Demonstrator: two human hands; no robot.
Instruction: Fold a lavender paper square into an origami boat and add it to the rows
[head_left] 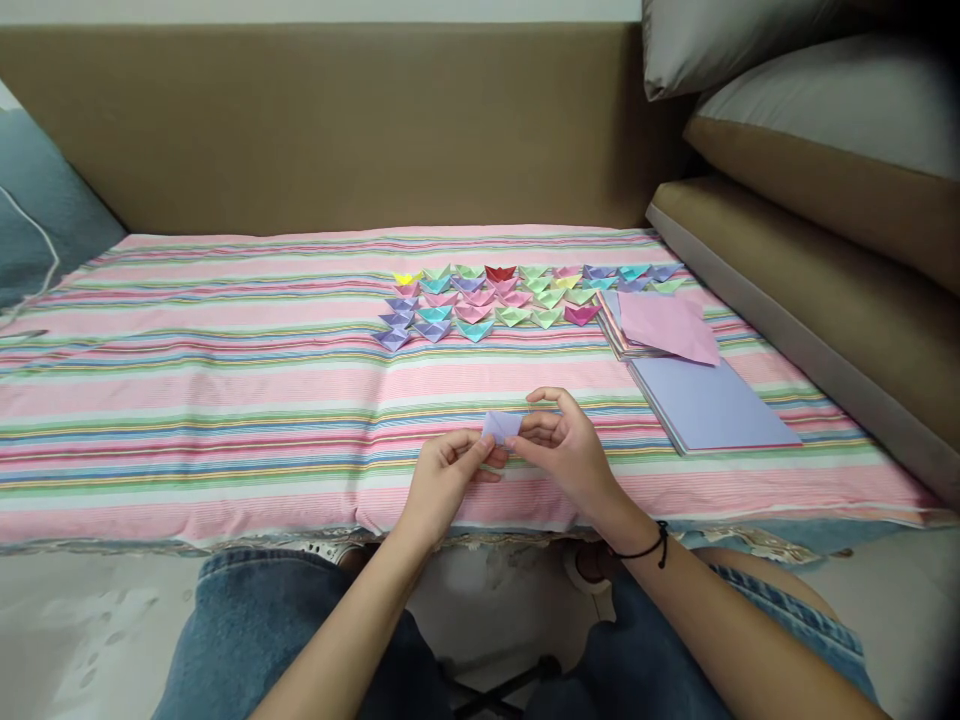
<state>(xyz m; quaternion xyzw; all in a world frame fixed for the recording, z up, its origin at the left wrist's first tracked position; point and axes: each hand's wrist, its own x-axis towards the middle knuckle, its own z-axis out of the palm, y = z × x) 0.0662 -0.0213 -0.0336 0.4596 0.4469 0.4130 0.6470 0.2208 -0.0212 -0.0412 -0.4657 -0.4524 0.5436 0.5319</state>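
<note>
Over striped cloth (pixel 187 405), left hand (pixel 441 478) and right hand (pixel 579 458), fingers (pixel 459 440) clamped on folded lavender paper (pixel 501 426).

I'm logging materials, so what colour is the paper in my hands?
The held paper is pale lavender, as the head view shows.

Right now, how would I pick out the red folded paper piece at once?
Find the striped cloth, then the rows of small folded papers on it. In the farthest row sits the red piece, its deep red set between two pale green neighbours.
</note>
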